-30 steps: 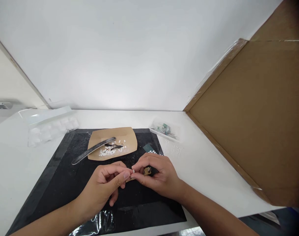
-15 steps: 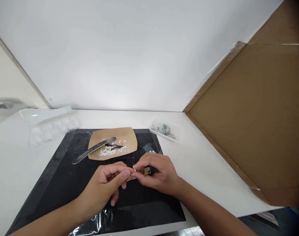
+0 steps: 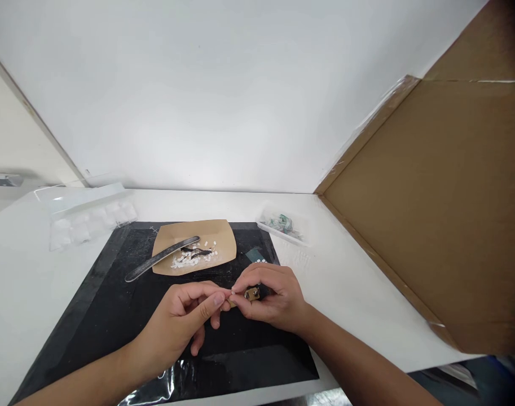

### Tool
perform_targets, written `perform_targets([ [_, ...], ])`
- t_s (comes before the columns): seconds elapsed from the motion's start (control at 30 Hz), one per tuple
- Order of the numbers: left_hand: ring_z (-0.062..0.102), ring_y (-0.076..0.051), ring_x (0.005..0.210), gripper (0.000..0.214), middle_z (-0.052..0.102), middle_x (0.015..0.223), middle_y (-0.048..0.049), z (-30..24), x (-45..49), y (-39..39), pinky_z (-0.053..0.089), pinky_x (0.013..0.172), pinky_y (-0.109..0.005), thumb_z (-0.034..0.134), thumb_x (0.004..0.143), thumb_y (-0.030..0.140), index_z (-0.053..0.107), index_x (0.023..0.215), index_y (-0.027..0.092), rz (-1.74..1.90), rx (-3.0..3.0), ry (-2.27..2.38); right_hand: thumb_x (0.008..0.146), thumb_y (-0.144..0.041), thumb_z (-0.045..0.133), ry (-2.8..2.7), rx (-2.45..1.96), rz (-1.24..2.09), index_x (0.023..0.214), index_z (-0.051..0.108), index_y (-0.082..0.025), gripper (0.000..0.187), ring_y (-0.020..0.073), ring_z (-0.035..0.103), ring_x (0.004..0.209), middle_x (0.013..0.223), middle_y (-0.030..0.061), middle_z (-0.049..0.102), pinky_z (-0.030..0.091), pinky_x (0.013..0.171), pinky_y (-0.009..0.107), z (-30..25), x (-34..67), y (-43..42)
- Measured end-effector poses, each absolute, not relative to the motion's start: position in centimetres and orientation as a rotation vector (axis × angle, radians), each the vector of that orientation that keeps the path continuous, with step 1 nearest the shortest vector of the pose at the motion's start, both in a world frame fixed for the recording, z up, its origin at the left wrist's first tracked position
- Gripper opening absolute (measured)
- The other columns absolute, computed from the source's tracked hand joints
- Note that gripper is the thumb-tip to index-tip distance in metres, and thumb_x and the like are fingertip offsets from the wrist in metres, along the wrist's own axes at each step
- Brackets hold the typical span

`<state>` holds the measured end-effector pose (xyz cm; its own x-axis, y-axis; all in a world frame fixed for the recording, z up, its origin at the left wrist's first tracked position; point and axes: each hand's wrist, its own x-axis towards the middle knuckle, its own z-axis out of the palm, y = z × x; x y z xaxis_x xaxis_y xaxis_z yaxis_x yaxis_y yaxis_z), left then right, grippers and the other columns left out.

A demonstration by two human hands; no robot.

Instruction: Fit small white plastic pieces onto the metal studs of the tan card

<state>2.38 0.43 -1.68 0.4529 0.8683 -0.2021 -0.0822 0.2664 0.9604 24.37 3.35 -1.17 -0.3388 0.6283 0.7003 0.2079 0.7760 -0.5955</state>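
My left hand [image 3: 187,313] and my right hand [image 3: 272,293] meet fingertip to fingertip above the black mat. A tiny white piece [image 3: 232,292] shows between the pinched thumb and forefinger of my right hand. The left thumb and forefinger are pinched against the same spot; what they hold is hidden. Behind the right fingers sits a small gold-coloured metal part [image 3: 252,294], with something dark beside it. Beyond the hands, a curved dark nail file [image 3: 155,260] rests partly on a brown sheet [image 3: 217,230], where many small white pieces [image 3: 189,258] are scattered.
The black mat [image 3: 92,316] covers the front of the white table [image 3: 346,282]. At back left stands a clear compartment box [image 3: 90,220]; at back right, a small clear tray [image 3: 282,225] holds greenish bits. A cardboard panel [image 3: 452,197] closes off the right side.
My right fingertips have shifted slightly, and less of the white piece shows. The gold-coloured part shows a little more, turned slightly. My left hand stays almost still.
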Motion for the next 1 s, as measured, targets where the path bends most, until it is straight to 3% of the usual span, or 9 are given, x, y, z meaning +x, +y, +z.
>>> perform_targets([
  [0.33, 0.052, -0.008, 0.061, 0.041, 0.064, 0.087, -0.0053, -1.5, 2.6, 0.6, 0.046, 0.036, -0.011, 0.074, 0.094, 0.056, 0.083, 0.103, 0.017, 0.777, 1.134, 0.892, 0.089, -0.017, 0.081, -1.919, -0.625, 0.497, 0.093, 0.074, -0.022, 0.008, 0.0133, 0.073, 0.065, 0.075, 0.0003, 0.078, 0.059, 0.060, 0.023, -1.3, 24.5, 3.5],
  [0.6, 0.053, -0.007, 0.052, 0.042, 0.062, 0.085, -0.0036, -2.1, 2.1, 0.2, 0.045, 0.037, -0.015, 0.066, 0.100, 0.055, 0.081, 0.110, 0.018, 0.794, 1.326, 0.975, 0.088, -0.014, 0.082, -1.950, -0.646, 0.564, 0.093, 0.074, -0.020, 0.011, 0.0125, 0.072, 0.067, 0.077, 0.0019, 0.078, 0.058, 0.063, 0.022, -0.7, 25.4, 3.5],
  [0.7, 0.059, -0.009, 0.061, 0.022, 0.067, 0.095, -0.0046, -2.4, 2.1, 0.1, 0.049, 0.048, -0.018, 0.062, 0.106, 0.034, 0.080, 0.114, 0.023, 0.903, 1.753, 0.949, 0.089, -0.019, 0.082, -2.042, -0.678, 0.677, 0.094, 0.075, -0.020, 0.009, 0.0108, 0.070, 0.065, 0.081, 0.0017, 0.076, 0.056, 0.061, 0.020, -0.5, 26.4, 3.9],
  [0.8, 0.065, -0.016, 0.086, 0.026, 0.069, 0.100, -0.0060, -2.5, 2.2, 0.2, 0.056, 0.072, -0.027, 0.063, 0.102, 0.013, 0.076, 0.121, 0.024, 1.068, 2.158, 0.867, 0.092, -0.020, 0.079, -2.187, -0.764, 0.789, 0.094, 0.075, -0.021, 0.005, 0.0095, 0.067, 0.066, 0.083, 0.0000, 0.073, 0.056, 0.063, 0.020, -0.2, 27.5, 4.3],
  [0.87, 0.063, -0.019, 0.094, 0.029, 0.068, 0.100, -0.0065, -2.5, 2.2, 0.4, 0.055, 0.083, -0.033, 0.064, 0.099, 0.007, 0.073, 0.123, 0.022, 1.113, 2.278, 0.852, 0.092, -0.020, 0.080, -2.230, -0.831, 0.824, 0.096, 0.076, -0.021, 0.006, 0.0091, 0.066, 0.066, 0.082, -0.0013, 0.070, 0.056, 0.064, 0.019, 0.0, 28.0, 4.4],
  [1.0, 0.060, -0.020, 0.094, 0.023, 0.067, 0.100, -0.0067, -2.9, 2.2, 0.6, 0.052, 0.086, -0.035, 0.068, 0.099, 0.010, 0.071, 0.120, 0.019, 1.100, 2.329, 0.937, 0.091, -0.020, 0.079, -2.284, -0.879, 0.852, 0.096, 0.076, -0.021, 0.006, 0.0086, 0.062, 0.065, 0.078, -0.0030, 0.066, 0.050, 0.059, 0.019, 0.2, 28.1, 4.5],
])
